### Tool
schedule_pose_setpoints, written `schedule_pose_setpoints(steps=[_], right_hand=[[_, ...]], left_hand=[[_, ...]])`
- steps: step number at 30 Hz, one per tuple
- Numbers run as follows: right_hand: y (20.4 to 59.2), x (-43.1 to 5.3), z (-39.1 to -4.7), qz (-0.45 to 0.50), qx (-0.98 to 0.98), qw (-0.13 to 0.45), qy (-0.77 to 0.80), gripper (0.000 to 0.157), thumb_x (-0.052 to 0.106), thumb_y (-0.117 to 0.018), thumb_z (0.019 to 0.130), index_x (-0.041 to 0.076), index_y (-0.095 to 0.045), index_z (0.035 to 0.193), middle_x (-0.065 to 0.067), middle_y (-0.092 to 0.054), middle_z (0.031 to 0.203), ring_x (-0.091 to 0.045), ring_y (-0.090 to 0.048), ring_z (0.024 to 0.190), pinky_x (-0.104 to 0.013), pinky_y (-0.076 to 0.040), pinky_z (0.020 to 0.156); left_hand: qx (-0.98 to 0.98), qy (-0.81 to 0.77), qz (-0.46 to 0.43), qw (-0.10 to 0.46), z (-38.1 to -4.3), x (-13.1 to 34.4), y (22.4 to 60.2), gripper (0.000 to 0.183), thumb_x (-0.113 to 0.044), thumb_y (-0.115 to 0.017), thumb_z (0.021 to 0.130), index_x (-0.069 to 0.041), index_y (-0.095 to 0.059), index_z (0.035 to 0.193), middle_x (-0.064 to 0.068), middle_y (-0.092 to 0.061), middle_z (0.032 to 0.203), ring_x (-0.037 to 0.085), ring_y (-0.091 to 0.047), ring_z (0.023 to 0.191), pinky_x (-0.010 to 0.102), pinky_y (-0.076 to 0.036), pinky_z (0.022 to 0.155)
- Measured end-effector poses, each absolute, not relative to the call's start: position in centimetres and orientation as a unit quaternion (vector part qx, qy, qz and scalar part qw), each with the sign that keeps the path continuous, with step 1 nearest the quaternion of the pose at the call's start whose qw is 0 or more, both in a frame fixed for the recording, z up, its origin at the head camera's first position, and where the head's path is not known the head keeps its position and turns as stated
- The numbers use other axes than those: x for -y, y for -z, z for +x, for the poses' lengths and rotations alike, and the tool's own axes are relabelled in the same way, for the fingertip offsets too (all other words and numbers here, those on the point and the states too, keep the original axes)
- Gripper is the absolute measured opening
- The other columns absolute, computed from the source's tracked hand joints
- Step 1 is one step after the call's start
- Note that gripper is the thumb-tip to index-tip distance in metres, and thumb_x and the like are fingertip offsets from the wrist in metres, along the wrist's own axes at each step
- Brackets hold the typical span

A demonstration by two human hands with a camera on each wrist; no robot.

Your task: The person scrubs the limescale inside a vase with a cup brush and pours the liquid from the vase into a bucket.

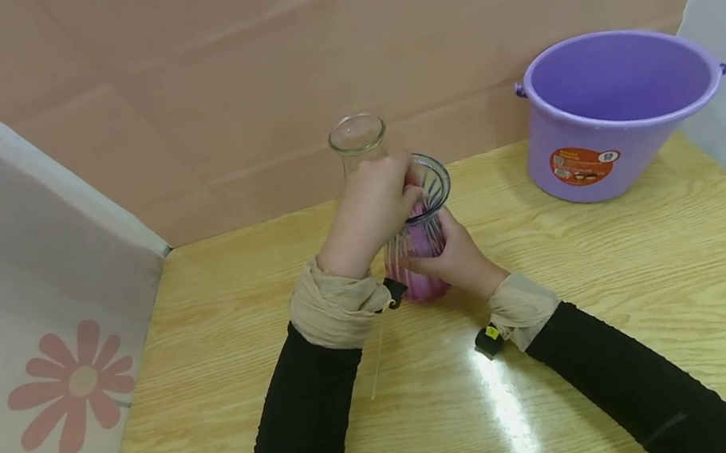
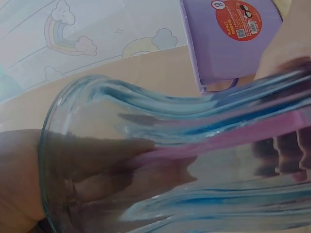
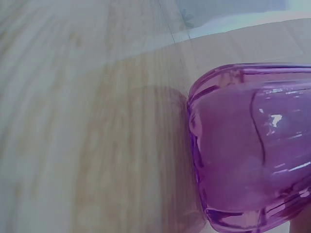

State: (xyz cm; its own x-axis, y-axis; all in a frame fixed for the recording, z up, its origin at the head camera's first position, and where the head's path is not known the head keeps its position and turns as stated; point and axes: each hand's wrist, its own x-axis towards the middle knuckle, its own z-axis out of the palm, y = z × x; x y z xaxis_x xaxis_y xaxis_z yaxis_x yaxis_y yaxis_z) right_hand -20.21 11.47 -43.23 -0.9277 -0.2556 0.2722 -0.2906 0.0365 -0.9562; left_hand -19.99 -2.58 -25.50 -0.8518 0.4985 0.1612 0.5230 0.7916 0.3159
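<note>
A ribbed glass vase (image 1: 430,286), bluish at its flared mouth and pink-purple lower down, stands tilted on the table. My right hand (image 1: 461,256) grips its body from the right, thumb in front. From above, my left hand (image 1: 375,204) reaches into the mouth. Through the glass in the left wrist view, its fingers pinch a long pink piece (image 2: 233,138) that extends toward the base; its kind cannot be told. In the right wrist view, the vase's purple base (image 3: 243,150) is close beside the wooden tabletop. A second, clear glass vase (image 1: 360,148) stands behind, partly hidden by my left hand.
A purple bucket (image 1: 565,134) with an orange label stands at the back right. The wooden table (image 1: 218,317) meets a brown backdrop (image 1: 200,85) behind, with patterned panels at both sides. A thin cord (image 1: 376,362) hangs from the left wrist band.
</note>
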Motion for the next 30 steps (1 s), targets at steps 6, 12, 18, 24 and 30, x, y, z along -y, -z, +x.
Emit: schedule_pose_setpoints(steps=[6, 12, 18, 24, 30], right_hand=[[42.94, -11.5, -20.26, 0.183, 0.724, 0.005, -0.665, 0.083, 0.005, -0.077, 0.081, 0.007, -0.031, 0.15, -0.017, -0.052, 0.138, -0.03, -0.054, 0.121, -0.05, -0.046, 0.104], [43.06, -11.45, -20.26, 0.179, 0.728, 0.012, -0.662, 0.081, 0.004, -0.078, 0.081, 0.004, -0.033, 0.148, -0.02, -0.053, 0.136, -0.032, -0.055, 0.12, -0.048, -0.047, 0.103], [43.21, -11.4, -20.26, 0.182, 0.728, 0.023, -0.661, 0.08, 0.004, -0.078, 0.081, 0.005, -0.033, 0.148, -0.019, -0.053, 0.135, -0.03, -0.054, 0.119, -0.044, -0.047, 0.102], [43.19, -11.33, -20.13, 0.181, 0.732, 0.021, -0.657, 0.085, 0.007, -0.08, 0.08, 0.006, -0.031, 0.15, -0.019, -0.051, 0.139, -0.031, -0.052, 0.122, -0.05, -0.043, 0.107], [42.97, -11.3, -20.02, 0.173, 0.734, 0.01, -0.657, 0.087, 0.008, -0.08, 0.081, 0.007, -0.03, 0.151, -0.019, -0.051, 0.14, -0.034, -0.051, 0.124, -0.053, -0.042, 0.107]], left_hand=[[0.952, 0.177, -0.248, 0.033, -19.97, 2.4, 25.24, 0.008, -0.013, -0.071, 0.096, -0.006, -0.066, 0.097, 0.004, -0.068, 0.088, 0.016, -0.063, 0.081, 0.031, -0.053, 0.073], [0.955, 0.169, -0.241, 0.047, -19.78, 2.37, 25.19, 0.008, -0.009, -0.07, 0.096, -0.005, -0.065, 0.091, 0.005, -0.067, 0.084, 0.016, -0.061, 0.077, 0.031, -0.052, 0.069], [0.953, 0.157, -0.249, 0.079, -19.7, 2.4, 25.35, 0.004, -0.005, -0.068, 0.095, -0.004, -0.067, 0.091, 0.007, -0.07, 0.085, 0.018, -0.066, 0.078, 0.033, -0.055, 0.069], [0.95, 0.149, -0.266, 0.065, -19.63, 2.6, 25.39, 0.005, -0.005, -0.065, 0.097, -0.003, -0.066, 0.093, 0.007, -0.069, 0.085, 0.016, -0.061, 0.075, 0.031, -0.053, 0.068], [0.947, 0.139, -0.284, 0.053, -19.53, 2.8, 25.09, 0.006, -0.009, -0.065, 0.099, -0.003, -0.065, 0.097, 0.007, -0.069, 0.089, 0.017, -0.064, 0.079, 0.032, -0.054, 0.072]])
